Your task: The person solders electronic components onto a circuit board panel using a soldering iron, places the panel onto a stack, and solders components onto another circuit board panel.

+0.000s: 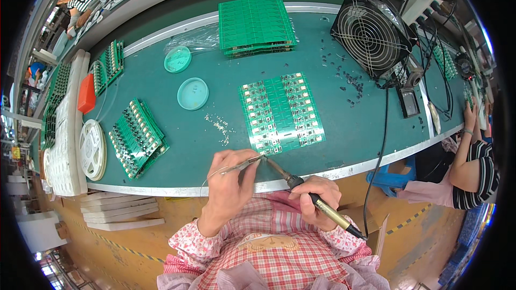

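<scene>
A green circuit board panel (286, 108) with two columns of mounted components lies flat on the bench before me. At its near left corner, my left hand (228, 180) is closed around metal tweezers (239, 165), and a thin wire loops out beside the fingers. My right hand (319, 193) grips a soldering iron (333, 215) by its handle. The iron's tip and the tweezers' tips meet at the board's near edge. Whether they touch a component there is too small to tell. A black cord runs from the iron up towards the right side of the bench.
Small pale parts (219, 127) lie scattered left of the board, near two round turquoise dishes (192, 94). Behind stands a stack of green panels (250, 24). A black fan (371, 35) and dark bits occupy the right. More boards (138, 137) and a white reel (92, 149) sit left.
</scene>
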A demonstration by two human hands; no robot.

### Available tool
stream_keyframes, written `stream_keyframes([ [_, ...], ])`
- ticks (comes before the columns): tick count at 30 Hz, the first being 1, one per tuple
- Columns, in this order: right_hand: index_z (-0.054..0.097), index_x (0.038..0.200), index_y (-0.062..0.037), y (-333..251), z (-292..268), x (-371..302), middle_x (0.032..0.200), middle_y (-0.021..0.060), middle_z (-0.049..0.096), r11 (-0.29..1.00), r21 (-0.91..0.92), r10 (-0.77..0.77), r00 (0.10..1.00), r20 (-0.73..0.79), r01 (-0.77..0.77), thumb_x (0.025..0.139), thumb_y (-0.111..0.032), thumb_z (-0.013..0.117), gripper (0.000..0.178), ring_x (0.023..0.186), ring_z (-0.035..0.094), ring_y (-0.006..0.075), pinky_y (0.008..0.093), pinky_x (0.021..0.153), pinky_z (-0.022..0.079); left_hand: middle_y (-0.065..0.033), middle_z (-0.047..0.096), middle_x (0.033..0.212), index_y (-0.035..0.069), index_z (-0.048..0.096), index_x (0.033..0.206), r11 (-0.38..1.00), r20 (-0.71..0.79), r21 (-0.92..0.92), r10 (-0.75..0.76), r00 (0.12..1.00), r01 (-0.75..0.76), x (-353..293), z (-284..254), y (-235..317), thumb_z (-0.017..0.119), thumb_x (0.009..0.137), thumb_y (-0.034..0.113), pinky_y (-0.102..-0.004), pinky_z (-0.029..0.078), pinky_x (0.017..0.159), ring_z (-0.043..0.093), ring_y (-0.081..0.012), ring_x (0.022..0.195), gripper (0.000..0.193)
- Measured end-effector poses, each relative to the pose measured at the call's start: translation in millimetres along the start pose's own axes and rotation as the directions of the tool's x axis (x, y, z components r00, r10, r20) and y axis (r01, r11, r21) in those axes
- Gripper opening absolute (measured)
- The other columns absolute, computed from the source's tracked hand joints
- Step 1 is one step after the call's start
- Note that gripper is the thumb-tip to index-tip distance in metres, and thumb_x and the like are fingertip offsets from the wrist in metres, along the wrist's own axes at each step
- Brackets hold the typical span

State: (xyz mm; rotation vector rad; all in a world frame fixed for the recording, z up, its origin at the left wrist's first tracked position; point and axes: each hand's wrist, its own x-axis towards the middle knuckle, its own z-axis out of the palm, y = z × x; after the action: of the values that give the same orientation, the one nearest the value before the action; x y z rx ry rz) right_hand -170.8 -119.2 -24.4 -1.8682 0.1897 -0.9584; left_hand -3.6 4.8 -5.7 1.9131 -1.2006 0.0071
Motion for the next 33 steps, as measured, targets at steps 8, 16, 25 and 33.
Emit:
stream_keyframes([
  [8,0.065,0.094,-0.0024,-3,0,0,0.068,0.007,0.067,0.989,-0.1,-0.097,0.99,0.105,0.107,0.089,-0.008,0.064,0.007,0.052,0.061,0.0211,0.0326,0.051,0.049,-0.0094,0.072,0.098,0.003,0.068,0.1,1.0,0.006,-0.004,-0.012,1.0,0.012,0,0,1,0.071,0.081,-0.006,-0.0358,0.05,0.078,0.064,-0.0273,0.088,0.021],
  [16,0.066,0.095,-0.0024,-6,-2,-3,0.068,0.008,0.066,0.992,-0.09,-0.086,0.995,0.048,0.09,0.082,-0.001,0.068,0.013,0.053,0.062,0.0219,0.0318,0.05,0.05,-0.009,0.072,0.098,0.003,0.069,0.099,1.0,-0.006,-0.002,-0.025,1.0,0.025,0,1,1,0.072,0.081,-0.005,-0.0354,0.051,0.078,0.065,-0.0272,0.088,0.02],
  [25,0.066,0.094,-0.0009,-3,-3,-10,0.072,0.0089,0.069,0.997,-0.054,-0.053,0.999,-0.011,0.052,0.088,-0.006,0.066,0.008,0.055,0.064,0.022,0.0319,0.051,0.051,-0.0092,0.072,0.098,0.002,0.068,0.098,1.0,-0.009,0.0,-0.012,1.0,0.012,0,0,1,0.073,0.081,-0.005,-0.0359,0.051,0.078,0.065,-0.0275,0.087,0.02],
  [33,0.064,0.095,-0.003,-2,6,-6,0.067,0.0065,0.069,0.998,-0.064,-0.028,1.0,-0.014,0.027,0.091,-0.01,0.059,0.009,0.052,0.061,0.0185,0.0322,0.053,0.05,-0.0091,0.072,0.098,0.002,0.068,0.099,1.0,-0.003,-0.006,-0.013,1.0,0.013,0,0,0,0.072,0.081,-0.005,-0.0363,0.051,0.078,0.065,-0.0278,0.087,0.02],
])
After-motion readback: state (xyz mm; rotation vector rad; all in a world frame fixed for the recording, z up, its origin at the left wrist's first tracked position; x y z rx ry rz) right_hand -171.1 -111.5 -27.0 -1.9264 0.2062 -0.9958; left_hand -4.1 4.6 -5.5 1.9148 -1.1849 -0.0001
